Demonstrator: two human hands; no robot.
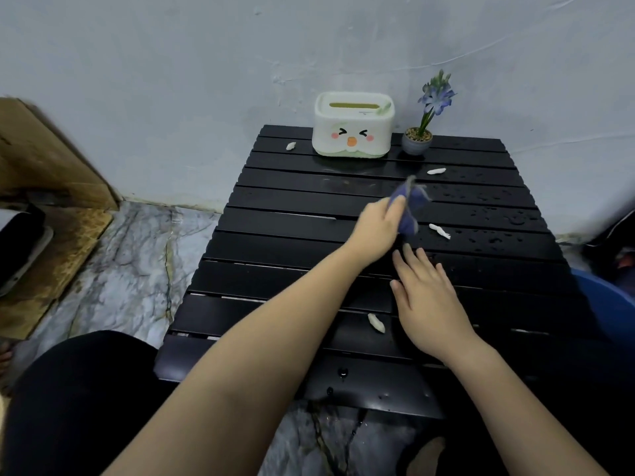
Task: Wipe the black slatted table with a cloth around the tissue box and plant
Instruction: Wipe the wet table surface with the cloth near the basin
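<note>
Slats of shiny black make the table [275,242], wet with drops on the right. Left hand [376,228] pinches a soft blue cloth [410,209], bunched and blurry, just above the middle. Right hand [426,297] lies flat, fingers straight, holding nothing. At the back stand a round-cornered white tissue box [352,127] and a small potted plant [422,132]. White paper bits [376,322] lie around. Gray wall [171,63], marble floor [130,255].

Dim, flat indoor light, my cloth [409,209] smearing with motion blur, water drops on my table [292,242] glinting faintly, edges bowing from the wide lens, corners sinking into shadow
</note>
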